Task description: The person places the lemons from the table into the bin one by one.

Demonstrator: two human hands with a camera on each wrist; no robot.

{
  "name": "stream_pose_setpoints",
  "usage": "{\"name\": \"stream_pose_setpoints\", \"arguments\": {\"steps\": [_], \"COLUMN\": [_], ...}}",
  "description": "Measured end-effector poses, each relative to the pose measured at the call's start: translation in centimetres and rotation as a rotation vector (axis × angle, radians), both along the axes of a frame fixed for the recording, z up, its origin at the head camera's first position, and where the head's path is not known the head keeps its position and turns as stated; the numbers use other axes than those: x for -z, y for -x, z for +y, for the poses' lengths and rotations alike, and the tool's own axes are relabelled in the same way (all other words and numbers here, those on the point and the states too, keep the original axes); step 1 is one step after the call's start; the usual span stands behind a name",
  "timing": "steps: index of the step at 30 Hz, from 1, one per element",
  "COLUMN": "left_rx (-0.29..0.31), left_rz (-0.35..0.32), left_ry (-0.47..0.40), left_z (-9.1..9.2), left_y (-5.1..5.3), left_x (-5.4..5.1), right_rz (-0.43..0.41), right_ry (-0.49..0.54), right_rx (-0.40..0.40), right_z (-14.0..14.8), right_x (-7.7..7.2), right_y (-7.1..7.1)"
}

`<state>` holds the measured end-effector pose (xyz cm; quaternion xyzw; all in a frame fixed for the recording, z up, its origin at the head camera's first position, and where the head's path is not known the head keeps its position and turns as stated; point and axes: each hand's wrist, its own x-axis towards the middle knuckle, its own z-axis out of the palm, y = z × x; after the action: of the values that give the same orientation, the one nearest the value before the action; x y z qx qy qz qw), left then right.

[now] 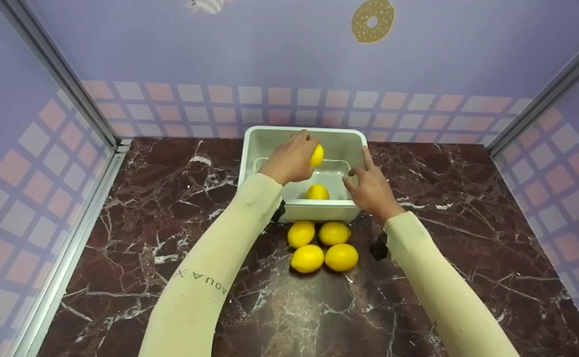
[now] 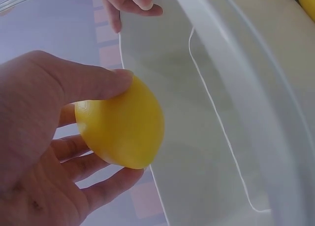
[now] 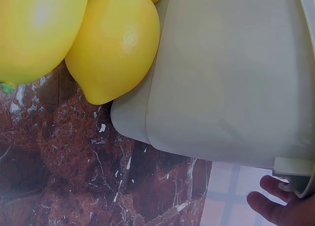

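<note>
Your left hand is pinching a lemon, best lowered gently, while your right hand is touching the bin, grip unclear.

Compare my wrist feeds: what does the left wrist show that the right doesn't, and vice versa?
Left wrist only: the left hand gripping a held lemon.
Right wrist only: another lemon with its green tip showing, and the white veins of the marbled tabletop.
Both: the bin, part of the right hand, and lemon cut off at the picture's edge.
</note>
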<state>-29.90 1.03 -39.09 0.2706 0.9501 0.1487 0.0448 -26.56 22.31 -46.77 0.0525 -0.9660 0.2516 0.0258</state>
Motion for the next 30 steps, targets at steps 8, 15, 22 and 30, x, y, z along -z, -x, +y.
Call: {"name": "stream_pose_setpoints", "arguments": {"steps": [8, 15, 22, 30], "left_rx": [0.013, 0.023, 0.022, 0.026], "left_rz": [0.025, 0.027, 0.031, 0.040], "left_ry": [0.016, 0.014, 0.017, 0.023], "left_z": [0.04, -0.01, -0.09, -0.25], "left_y": [0.11, -0.02, -0.12, -0.39], "left_x": [-0.27, -0.55, -0.37, -0.30], "right_rz": [0.000, 0.000, 0.004, 0.002], "right_ry": [-0.005, -0.016, -0.028, -0.029], "right_rx": [-0.009, -0.013, -0.013, -0.008], "right_z": [-0.06, -0.07, -0.08, -0.08], "right_x": [0.00, -0.08, -0.11, -0.12], "right_y": [0.03, 0.05, 0.00, 0.01]}}
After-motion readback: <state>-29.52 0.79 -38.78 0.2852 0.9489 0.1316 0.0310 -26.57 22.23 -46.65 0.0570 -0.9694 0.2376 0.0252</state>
